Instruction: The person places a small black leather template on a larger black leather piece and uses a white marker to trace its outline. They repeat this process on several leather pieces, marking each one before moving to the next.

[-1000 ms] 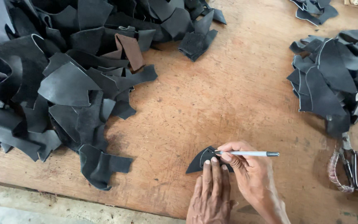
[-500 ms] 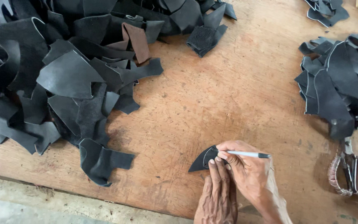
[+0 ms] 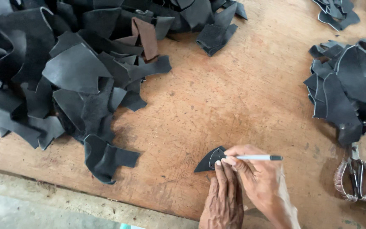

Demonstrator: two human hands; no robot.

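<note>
**Pen on a small black leather piece**

My left hand (image 3: 223, 199) lies flat near the front edge of the worn brown wooden table (image 3: 234, 93), its fingers (image 3: 222, 178) pressed together and straight, their tips holding down a small black curved, pointed leather piece (image 3: 208, 160). My right hand (image 3: 257, 180) sits just beside it, pinching a slim white pen with a dark cap (image 3: 257, 157) between thumb and fingertips; the pen lies nearly level, its writing end at the upper edge of the leather piece, the cap pointing right.

To the left spreads a large heap of black leather scraps (image 3: 73, 80), with one brown strip (image 3: 147, 38) lying among them near the top. A smaller stack of black leather pieces (image 3: 348, 89) rests at the right edge. Below that stack, near my right forearm, lie scissors with cloth-wrapped handles (image 3: 356, 178).
</note>
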